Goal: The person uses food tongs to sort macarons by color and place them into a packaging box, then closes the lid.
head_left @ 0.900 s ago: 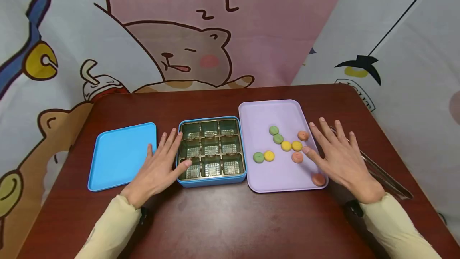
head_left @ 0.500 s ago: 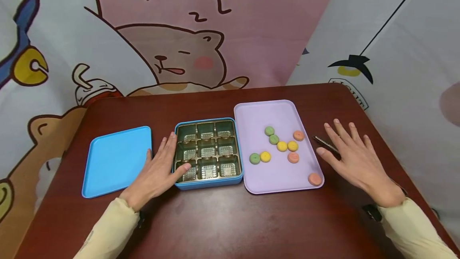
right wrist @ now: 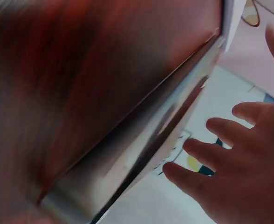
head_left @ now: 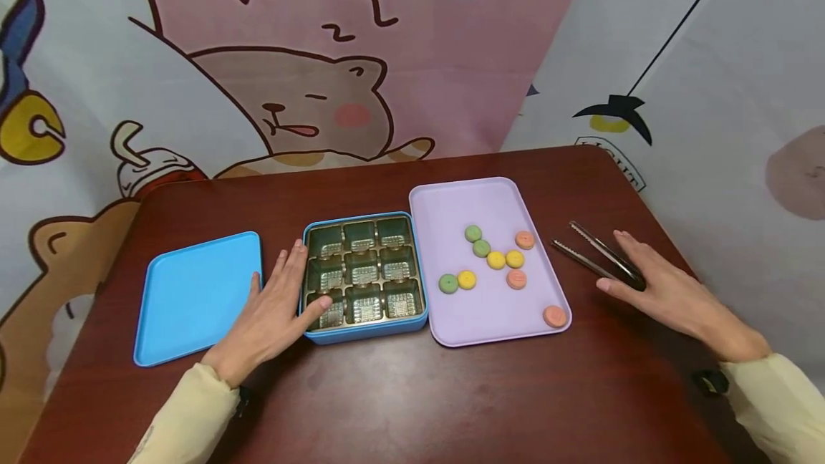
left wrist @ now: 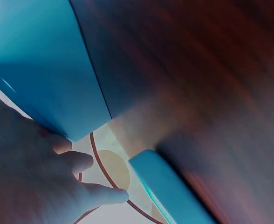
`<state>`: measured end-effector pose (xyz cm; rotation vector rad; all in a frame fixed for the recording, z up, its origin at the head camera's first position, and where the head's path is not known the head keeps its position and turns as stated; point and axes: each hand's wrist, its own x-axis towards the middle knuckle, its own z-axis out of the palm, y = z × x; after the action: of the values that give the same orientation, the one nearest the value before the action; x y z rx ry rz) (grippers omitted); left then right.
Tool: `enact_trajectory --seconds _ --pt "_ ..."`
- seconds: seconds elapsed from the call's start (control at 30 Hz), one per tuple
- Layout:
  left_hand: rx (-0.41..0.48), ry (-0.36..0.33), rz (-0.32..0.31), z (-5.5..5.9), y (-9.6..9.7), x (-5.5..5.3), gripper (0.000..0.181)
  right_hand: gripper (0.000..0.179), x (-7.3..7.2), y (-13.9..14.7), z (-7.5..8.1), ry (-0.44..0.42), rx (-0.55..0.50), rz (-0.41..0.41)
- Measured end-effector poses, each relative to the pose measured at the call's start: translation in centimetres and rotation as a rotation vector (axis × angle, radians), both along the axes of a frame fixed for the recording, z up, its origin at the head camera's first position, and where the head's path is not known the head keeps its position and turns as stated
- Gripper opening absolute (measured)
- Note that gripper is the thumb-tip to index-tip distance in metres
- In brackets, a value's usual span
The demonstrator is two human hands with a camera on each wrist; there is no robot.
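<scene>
My left hand [head_left: 264, 313] lies along the left side of a blue box [head_left: 367, 333], fingers straight, its thumb over the near-left corner. A gold insert [head_left: 380, 278] with several square compartments fills the box. In the left wrist view, the hand [left wrist: 39, 177] is beside the box wall [left wrist: 48, 74]. My right hand [head_left: 683, 299] hovers over the closed end of metal tongs [head_left: 612, 258], hiding part of it. The tongs lie on the table with their arms spread. In the right wrist view, the fingers [right wrist: 216, 133] are extended, apart from the tongs [right wrist: 127, 144].
A lilac tray [head_left: 483, 317] stands against the box's right side. It bears several small round macaron-like sweets: green [head_left: 448, 283], yellow [head_left: 496, 260] and pink [head_left: 555, 316]. A blue lid-like tray [head_left: 196, 299] lies at the left. A printed cloth [head_left: 451, 56] hangs behind the table.
My right hand has moved right, from over the tray's edge to the tongs, which are now more exposed. The left hand stays at the box. The head view has shifted slightly right.
</scene>
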<state>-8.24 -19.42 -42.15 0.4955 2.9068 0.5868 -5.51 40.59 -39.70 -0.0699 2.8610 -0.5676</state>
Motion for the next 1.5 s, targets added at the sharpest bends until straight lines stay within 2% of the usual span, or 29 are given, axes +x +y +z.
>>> enact_trajectory --seconds 0.2,0.33,0.53,0.67,0.8,0.97,1.23,1.5 --pt "-0.018 0.015 -0.003 0.0 -0.3 0.2 0.097 0.113 -0.2 0.9 -0.8 -0.028 0.054 -0.025" --pt "-0.027 0.018 -0.009 0.0 -0.3 0.3 0.097 0.111 0.0 1.4 -1.3 0.01 0.084 -0.023" --pt "-0.031 0.019 -0.01 -0.2 -0.2 0.4 0.096 0.093 0.1 1.9 -1.9 0.097 0.13 -0.001" --pt "-0.026 0.015 -0.005 -0.2 -0.2 0.4 0.096 0.076 -0.1 2.0 -1.8 0.101 0.14 0.01" --pt "-0.024 0.016 -0.001 -0.1 -0.2 0.3 0.096 0.064 -0.4 2.0 -1.3 0.109 0.152 0.03" --pt "-0.033 0.023 -0.002 0.0 -0.1 0.3 0.096 0.061 -0.5 1.5 -0.2 0.145 0.133 0.043" --pt "-0.027 0.02 0.0 -0.1 -0.2 0.5 0.096 0.052 -0.5 -0.8 1.5 0.288 0.096 0.086" --pt "-0.019 0.018 -0.004 0.0 -0.2 0.3 0.096 0.055 -1.6 -3.2 2.4 0.289 0.131 0.11"
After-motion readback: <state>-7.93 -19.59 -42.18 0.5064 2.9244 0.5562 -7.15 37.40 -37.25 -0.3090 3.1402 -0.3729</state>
